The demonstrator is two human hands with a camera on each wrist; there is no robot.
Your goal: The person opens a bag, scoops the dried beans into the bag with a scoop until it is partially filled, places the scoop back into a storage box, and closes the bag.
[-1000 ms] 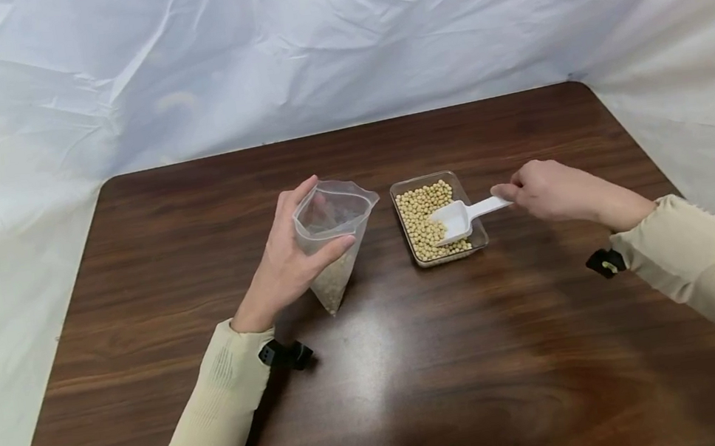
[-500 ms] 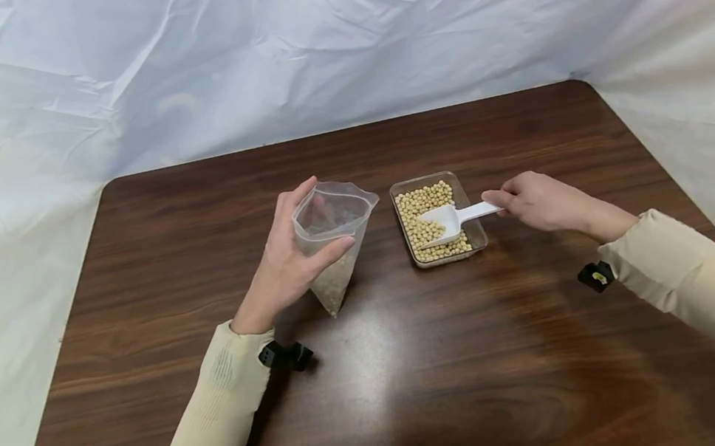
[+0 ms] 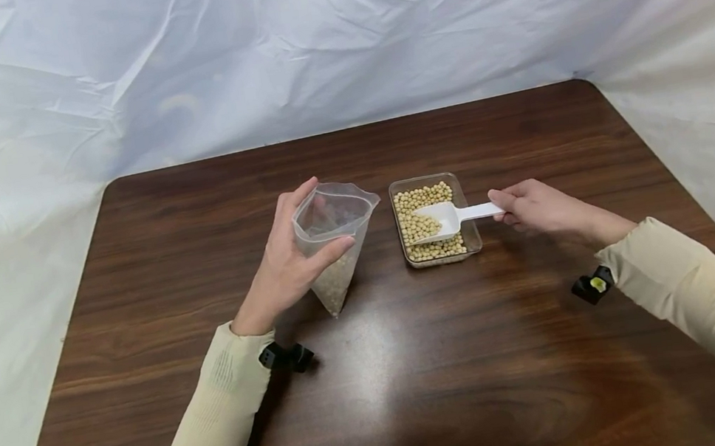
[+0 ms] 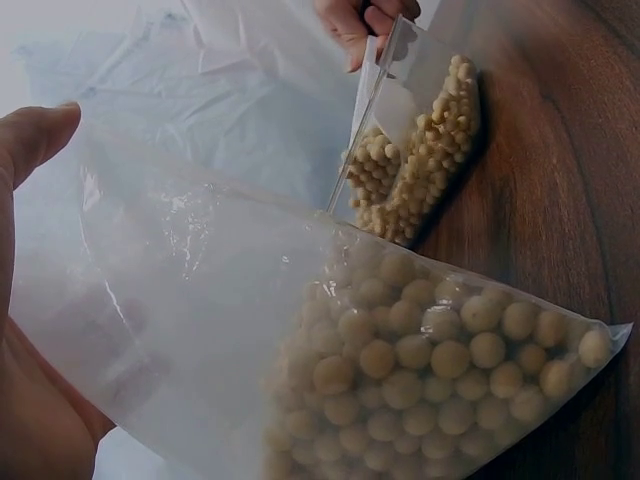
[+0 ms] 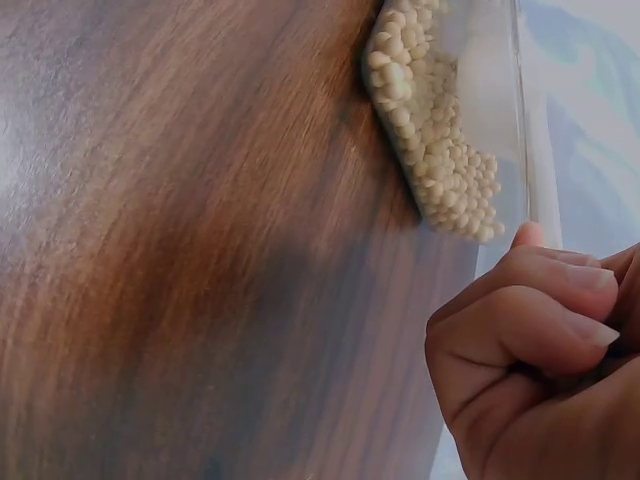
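Two hands are seen at work on a dark wooden table [image 3: 415, 365] in the head view. The left hand [image 3: 288, 261] is wrapped round a clear zip bag [image 3: 334, 248] held upright, thumb on the near face and fingers behind; soybeans are settled in the bag's lower point, below the thumb. The right hand [image 3: 532, 205] is closed on the handle of a white plastic scoop [image 3: 447, 217], whose bowl lies, beyond the fingertips, in a clear rectangular tray [image 3: 473, 238] of soybeans. Bag and tray stand just beside each other, apart.

From the left wrist, the bag [image 4: 300, 330] is seen spread between palm and fingertip, beans [image 4: 420, 370] gathered at its far corner; the tray [image 4: 425, 150] lies past it.

From the right wrist, the fingers [image 5: 520, 330] are curled tight together; the scoop handle within them is hidden. The tray [image 5: 440, 130] lies ahead of the knuckles.
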